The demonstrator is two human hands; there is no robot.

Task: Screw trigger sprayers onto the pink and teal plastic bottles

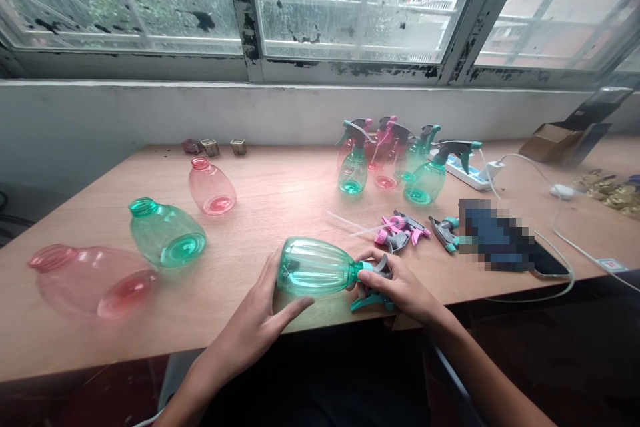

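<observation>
A clear green spray bottle (315,267) lies on its side in the air above the table's front edge, base to the left. My left hand (267,293) cups its base end; the fingers are partly hidden behind it and the thumb stands off below. Closed around the neck and the green-and-grey trigger sprayer (376,299) is my right hand (390,280). Just beyond are pink-and-grey trigger heads (400,233) with thin clear tubes, and a green-and-grey trigger head (445,233).
On the left stand headless bottles: a near pink one (90,280), a green one (167,233) and a far pink one (213,187). Several bottles with sprayers (353,170) stand at the back. A phone (550,260), cables and a power strip (465,170) occupy the right side.
</observation>
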